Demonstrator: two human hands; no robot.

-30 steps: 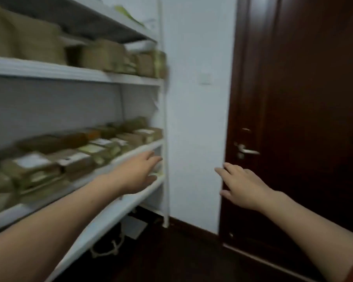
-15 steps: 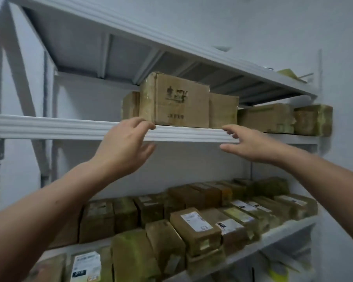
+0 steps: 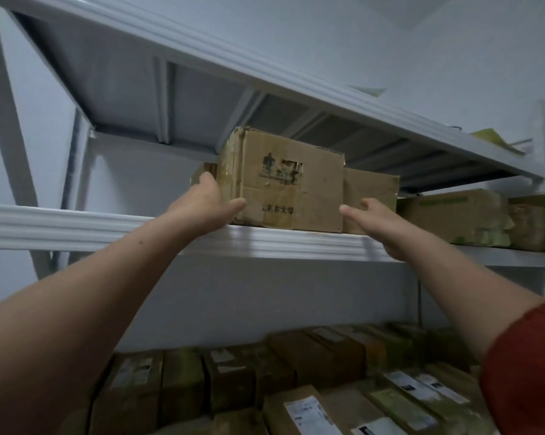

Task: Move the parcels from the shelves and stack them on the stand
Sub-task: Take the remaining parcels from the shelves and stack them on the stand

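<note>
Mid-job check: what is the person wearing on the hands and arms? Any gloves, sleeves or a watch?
No gloves: the left hand and right hand are bare, with no ring or watch showing. The left forearm is uncovered to the frame edge. Only the right arm shows clothing, a dark red fabric sleeve at the lower right corner.

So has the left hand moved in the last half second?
Yes. The left hand rose from the white metal shelf edge to the left side of the large brown cardboard box.
</note>
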